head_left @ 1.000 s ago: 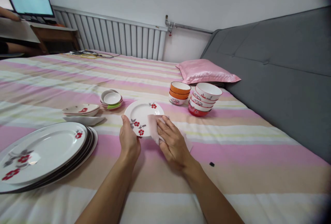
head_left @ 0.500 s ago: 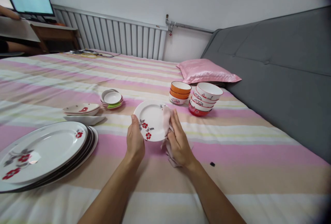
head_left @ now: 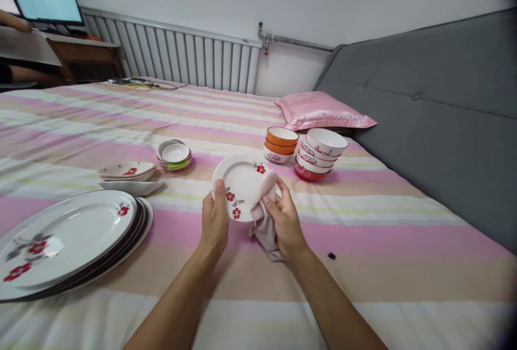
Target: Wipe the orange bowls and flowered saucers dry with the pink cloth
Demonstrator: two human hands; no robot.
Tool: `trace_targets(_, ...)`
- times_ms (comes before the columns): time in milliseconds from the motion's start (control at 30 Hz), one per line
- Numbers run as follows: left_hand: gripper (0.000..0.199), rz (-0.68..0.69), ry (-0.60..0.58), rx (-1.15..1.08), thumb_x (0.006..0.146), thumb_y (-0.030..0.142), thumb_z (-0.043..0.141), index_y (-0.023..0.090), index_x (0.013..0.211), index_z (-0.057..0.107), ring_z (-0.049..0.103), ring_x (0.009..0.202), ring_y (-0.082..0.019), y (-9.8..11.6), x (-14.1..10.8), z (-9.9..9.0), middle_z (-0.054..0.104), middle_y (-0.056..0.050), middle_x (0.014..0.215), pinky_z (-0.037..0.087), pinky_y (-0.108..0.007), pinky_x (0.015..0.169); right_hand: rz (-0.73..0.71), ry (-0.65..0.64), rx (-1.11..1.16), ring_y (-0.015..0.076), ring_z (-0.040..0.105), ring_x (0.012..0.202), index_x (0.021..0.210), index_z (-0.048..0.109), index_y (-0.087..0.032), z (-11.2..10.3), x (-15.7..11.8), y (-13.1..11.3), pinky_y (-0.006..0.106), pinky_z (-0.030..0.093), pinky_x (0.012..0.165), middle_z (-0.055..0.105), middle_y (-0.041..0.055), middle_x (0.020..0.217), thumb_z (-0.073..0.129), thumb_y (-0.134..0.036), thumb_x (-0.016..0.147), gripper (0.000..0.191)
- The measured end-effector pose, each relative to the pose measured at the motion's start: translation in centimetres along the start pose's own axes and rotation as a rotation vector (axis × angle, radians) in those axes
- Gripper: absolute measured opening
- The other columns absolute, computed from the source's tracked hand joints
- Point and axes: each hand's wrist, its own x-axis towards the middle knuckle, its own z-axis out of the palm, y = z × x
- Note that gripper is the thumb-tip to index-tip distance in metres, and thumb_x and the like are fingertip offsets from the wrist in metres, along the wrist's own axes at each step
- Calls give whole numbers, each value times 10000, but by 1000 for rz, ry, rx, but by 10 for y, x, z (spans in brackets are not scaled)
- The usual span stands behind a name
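A white plate (head_left: 238,177) with red flowers and grey leaves is held up over the bed, tilted toward me. My left hand (head_left: 215,218) grips its left edge, thumb on the face and fingers behind. On the right side, my right hand (head_left: 286,221) is closed on a pale pink cloth (head_left: 265,226), which is folded over the plate's right rim. The cloth's loose end hangs below the plate. Part of my right fingers is hidden behind the cloth and plate.
Large oval plates (head_left: 81,231) are stacked at left, with boat-shaped dishes (head_left: 127,171) and small dishes (head_left: 175,153) beyond. Orange bowls (head_left: 281,142) and white-and-red bowls (head_left: 319,156) stand stacked behind the plate. A pink pillow (head_left: 323,110) lies near the grey headboard (head_left: 428,107). A small black object (head_left: 332,256) lies at right.
The plate has shifted slightly right and turned a little, with a red flower now showing at its upper right. My right hand has turned, and more of the cloth shows.
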Motion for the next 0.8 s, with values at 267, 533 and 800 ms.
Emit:
trace_targets(267, 351, 1, -185, 173, 687, 384, 726, 116, 901, 648, 616, 699, -165, -4, -3, 0, 692, -66, 826, 498, -264, 638, 68, 111, 106, 215, 644, 1064, 1195, 481, -221, 0, 4, 2, 393, 525, 912, 643, 78, 1212, 576, -321, 827, 393)
trace_targets(533, 313, -53, -389, 222, 703, 374, 706, 123, 884, 658, 616, 690, -181, 2, -4, -3, 687, -66, 788, 497, -276, 637, -22, 218, -57, 190, 635, 973, 1124, 492, -216, -13, 9, 7, 368, 512, 886, 646, 59, 1094, 523, -368, 849, 315)
trace_targets(800, 282, -78, -481, 245, 712, 354, 706, 146, 894, 656, 625, 685, -174, 7, -2, -9, 696, -53, 790, 495, -262, 622, -167, 222, -296, 164, 579, 839, 1027, 506, -210, -22, 10, 0, 292, 481, 780, 598, 27, 940, 480, -388, 885, 230)
